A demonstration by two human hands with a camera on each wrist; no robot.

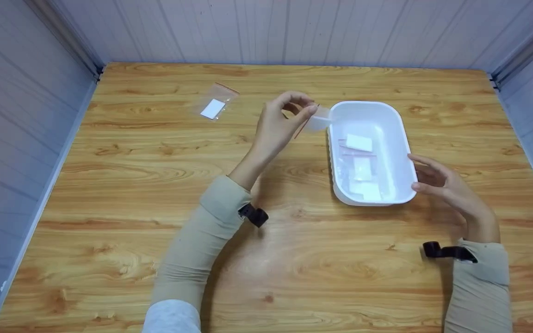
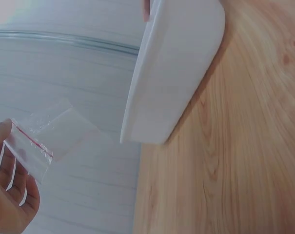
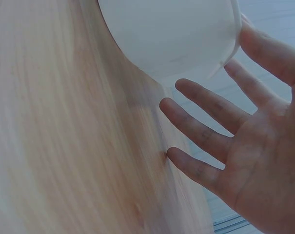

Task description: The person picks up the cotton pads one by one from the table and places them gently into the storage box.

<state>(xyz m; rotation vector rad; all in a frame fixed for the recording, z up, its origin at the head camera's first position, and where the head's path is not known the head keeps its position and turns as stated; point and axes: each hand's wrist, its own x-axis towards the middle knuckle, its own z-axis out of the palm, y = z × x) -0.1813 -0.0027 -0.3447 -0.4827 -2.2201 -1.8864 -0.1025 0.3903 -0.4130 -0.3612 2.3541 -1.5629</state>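
Note:
Between thumb and fingertips, my left hand (image 1: 273,121) pinches a small clear zip bag (image 2: 59,127) with a red seal line. A white piece shows inside the bag, which hangs out toward the left rim of a white plastic tub (image 1: 390,148). Inside the tub lie several similar zip bags (image 1: 362,169) with white pieces in them. At the tub's right side, the thumb and a fingertip of my right hand (image 1: 456,187) touch the rim. In the right wrist view its other fingers are spread and extended beside the tub.
Another zip bag (image 1: 213,109) with a white piece lies on the wooden table (image 1: 132,222), left of the left hand. Pale panel walls (image 1: 266,32) stand behind the table and along both sides. Each wrist wears a black strap.

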